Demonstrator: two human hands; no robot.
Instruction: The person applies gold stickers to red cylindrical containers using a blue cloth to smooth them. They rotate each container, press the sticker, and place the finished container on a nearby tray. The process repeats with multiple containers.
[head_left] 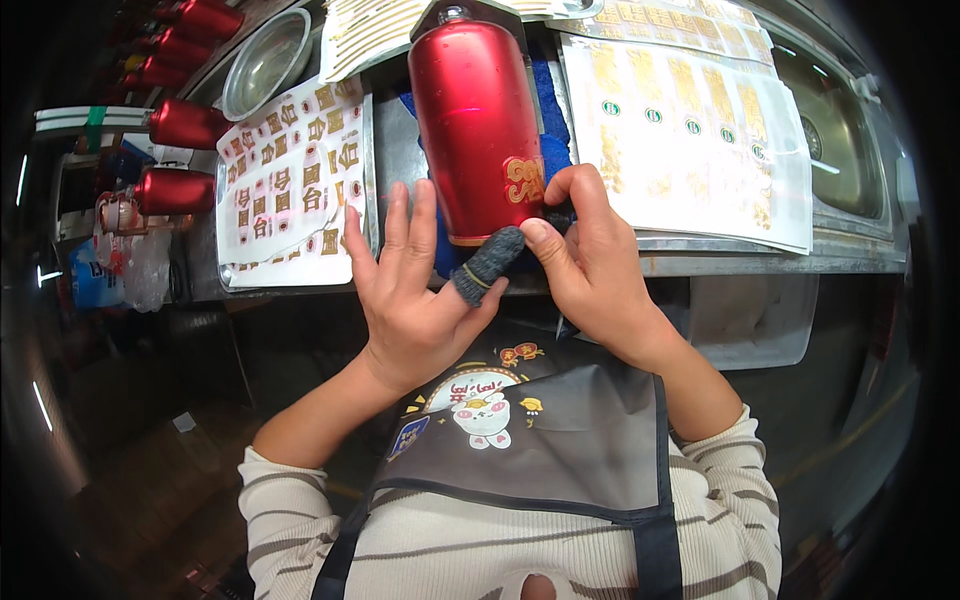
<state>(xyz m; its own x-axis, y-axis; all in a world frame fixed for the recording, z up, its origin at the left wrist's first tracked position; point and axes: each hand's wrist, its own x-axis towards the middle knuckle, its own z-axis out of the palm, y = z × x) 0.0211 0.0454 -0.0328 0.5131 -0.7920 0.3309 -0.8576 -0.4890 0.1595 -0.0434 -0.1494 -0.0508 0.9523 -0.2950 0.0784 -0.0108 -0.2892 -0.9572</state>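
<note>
A glossy red bottle [472,110] lies on its side on a blue cloth [556,115], neck pointing away from me and base toward me. Near its base, on the right, is a raised gold decal [523,180]. My left hand [415,300] has its fingers spread, and its index finger wears a grey knit finger sleeve [488,266]. That fingertip is at the bottle's base, close to my right thumb. My right hand [592,255] is curled at the base's right side, thumb and bent index finger beside the decal. Something dark shows among its fingers, too hidden to name.
Sheets of gold and brown stickers [290,180] lie left of the bottle, with a metal bowl [268,62] behind. White sheets of gold decals [690,130] lie to the right, beside a metal sink [830,130]. More red bottles [180,190] are at far left.
</note>
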